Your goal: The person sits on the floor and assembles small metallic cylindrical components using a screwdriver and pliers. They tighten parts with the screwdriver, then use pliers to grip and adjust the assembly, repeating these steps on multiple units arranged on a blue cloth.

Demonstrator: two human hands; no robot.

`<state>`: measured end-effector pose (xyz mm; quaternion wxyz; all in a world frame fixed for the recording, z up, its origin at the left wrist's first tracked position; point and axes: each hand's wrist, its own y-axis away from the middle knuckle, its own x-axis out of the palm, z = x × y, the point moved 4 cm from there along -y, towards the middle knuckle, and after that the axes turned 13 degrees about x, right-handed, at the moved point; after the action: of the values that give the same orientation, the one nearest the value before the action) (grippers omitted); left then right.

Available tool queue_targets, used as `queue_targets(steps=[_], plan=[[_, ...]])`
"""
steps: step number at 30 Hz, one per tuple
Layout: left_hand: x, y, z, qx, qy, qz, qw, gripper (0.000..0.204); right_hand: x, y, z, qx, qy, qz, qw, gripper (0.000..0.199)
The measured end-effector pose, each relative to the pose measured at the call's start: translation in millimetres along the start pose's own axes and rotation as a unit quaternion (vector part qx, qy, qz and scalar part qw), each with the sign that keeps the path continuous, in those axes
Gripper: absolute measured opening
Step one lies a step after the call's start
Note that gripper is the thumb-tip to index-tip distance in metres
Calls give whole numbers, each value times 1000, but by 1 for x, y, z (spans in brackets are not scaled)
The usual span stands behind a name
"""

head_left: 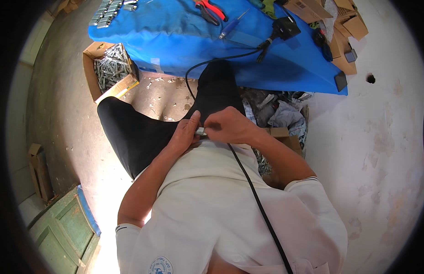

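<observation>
The left hand (pixel 184 132) grips a small, boxy, silvery metal piece (pixel 200 131); the right hand (pixel 230 126) curls against it (I cannot tell its fingertips' hold), near matte black cloth trousers (pixel 217 86).

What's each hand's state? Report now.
Left hand: closed on a small silvery piece.
Right hand: curled beside it; its grip cannot be told.

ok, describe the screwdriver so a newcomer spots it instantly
Start at the blue-covered table along the picture's top. Right of the red-and-black pliers lies the screwdriver. It has one slim blue handle, thin shaft pointing up-right, unlike the pliers' two spread grips.
</observation>
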<state>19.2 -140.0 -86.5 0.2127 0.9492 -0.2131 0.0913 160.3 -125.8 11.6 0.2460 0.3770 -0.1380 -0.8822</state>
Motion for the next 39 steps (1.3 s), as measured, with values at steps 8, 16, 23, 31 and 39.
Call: queue_targets(steps=[8, 16, 23, 31, 39], plan=[[2, 5, -13, 17, 59, 20, 998, 50, 9, -2, -17, 59, -70, 4, 996, 18], [4, 2, -7, 58, 39, -2, 998, 44, 12, -2, -14, 11, -21, 25, 999, 16], [3, 3, -3, 44, 17, 9, 999, 41, 19, -6, -13, -70, 100, 48, 991, 16], [3, 3, -1, 65, -15, 10, 998, 43, 25, -5, -12, -97, 63, -40, 993, 11], [3, 4, -4, 69, 26, 4, 997, 45, 26, 1, -16, -59, -44, -116, 991, 8]])
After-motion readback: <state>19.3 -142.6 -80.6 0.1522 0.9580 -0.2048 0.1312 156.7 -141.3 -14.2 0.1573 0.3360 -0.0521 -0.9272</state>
